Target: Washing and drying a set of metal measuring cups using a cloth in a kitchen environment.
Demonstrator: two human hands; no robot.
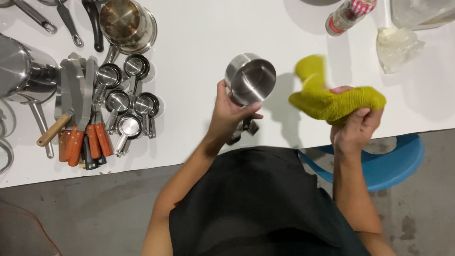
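Note:
My left hand (229, 114) grips the handle of a steel measuring cup (250, 78) and holds it up above the white table (199, 42), its open mouth facing the camera. Further handles hang below that hand. My right hand (355, 124) is closed around a yellow-green cloth (332, 97), held to the right of the cup and apart from it. One end of the cloth is blurred and sticks up.
Several steel measuring cups (125, 102) lie at left beside spatulas with orange handles (80, 142). A steel saucepan (128, 26) and a large pot (21, 68) sit farther left. A bottle (348, 14), a crumpled clear bag (398, 47) and a blue stool (393, 163) are at right.

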